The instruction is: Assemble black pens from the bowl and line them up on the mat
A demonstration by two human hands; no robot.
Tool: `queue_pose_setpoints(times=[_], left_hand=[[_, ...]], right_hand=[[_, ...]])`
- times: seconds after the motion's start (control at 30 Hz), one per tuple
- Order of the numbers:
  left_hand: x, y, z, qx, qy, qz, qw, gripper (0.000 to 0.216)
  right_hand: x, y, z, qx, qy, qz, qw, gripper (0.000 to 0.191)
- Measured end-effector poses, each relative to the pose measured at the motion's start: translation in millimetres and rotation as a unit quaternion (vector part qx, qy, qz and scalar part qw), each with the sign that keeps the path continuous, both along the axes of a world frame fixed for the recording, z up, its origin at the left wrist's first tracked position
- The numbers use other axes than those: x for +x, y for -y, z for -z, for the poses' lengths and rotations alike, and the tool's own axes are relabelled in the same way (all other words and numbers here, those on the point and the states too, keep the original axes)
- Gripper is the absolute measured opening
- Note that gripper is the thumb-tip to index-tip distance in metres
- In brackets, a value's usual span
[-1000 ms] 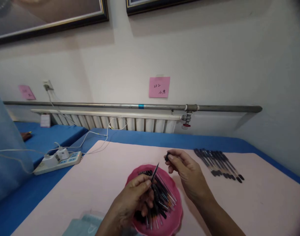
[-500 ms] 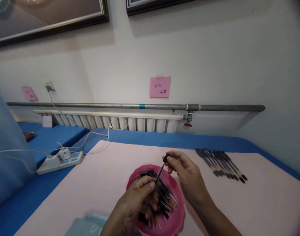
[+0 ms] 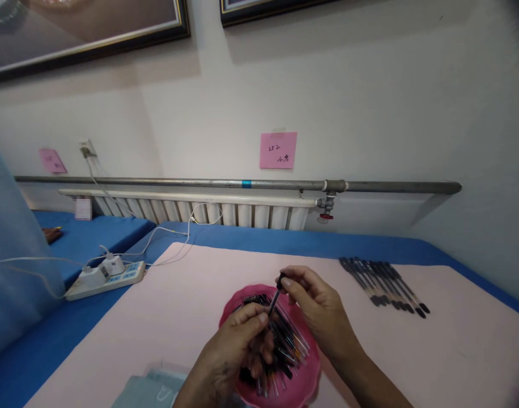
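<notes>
My left hand [image 3: 245,334] is closed, with thumb and forefinger pinching the slim clear barrel of a pen [image 3: 274,300] that tilts up to the right. My right hand [image 3: 313,300] pinches a small black pen cap [image 3: 280,280] at the pen's upper end. The cap and the pen meet there; how far one sits over the other I cannot tell. Both hands are above a pink bowl [image 3: 313,377] with a wavy rim. Inside it lie several clear pen barrels and black pen parts [image 3: 287,334], partly hidden by my left hand.
Several black-ended pens [image 3: 381,286] lie side by side on the pink sheet [image 3: 463,340] to the right. A folded grey-green cloth or bag [image 3: 147,391] lies at the front left. A power strip [image 3: 130,273] with plugs and white cables rests on the blue surface [image 3: 25,340].
My right hand has come down and slightly left, bringing the black cap onto the pen's upper end. Less of the pen shows between my hands. My left hand stays put.
</notes>
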State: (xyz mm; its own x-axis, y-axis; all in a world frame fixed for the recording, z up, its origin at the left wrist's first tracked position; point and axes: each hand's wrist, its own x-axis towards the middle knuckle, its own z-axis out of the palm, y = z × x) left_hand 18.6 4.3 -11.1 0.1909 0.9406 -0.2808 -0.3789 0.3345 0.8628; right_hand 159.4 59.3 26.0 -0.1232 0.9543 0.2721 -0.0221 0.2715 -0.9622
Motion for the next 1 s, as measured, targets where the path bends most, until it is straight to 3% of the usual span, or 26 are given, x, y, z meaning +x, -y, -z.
queue_pose_setpoints(times=[0.47, 0.8, 1.0], left_hand=[[5, 0, -2.5, -0.012, 0.018, -0.031, 0.999, 0.032], [9, 0, -2.6, -0.038, 0.052, -0.058, 0.996, 0.033], [9, 1, -7.5, -0.043, 0.055, -0.046, 0.996, 0.033]], right_hand=[[-8, 1, 6.8, -0.066, -0.066, -0.007, 0.996, 0.032], [-16, 1, 21.0, -0.144, -0.138, -0.061, 0.978, 0.031], [-14, -1, 18.1, -0.18, -0.132, -0.096, 0.97, 0.03]])
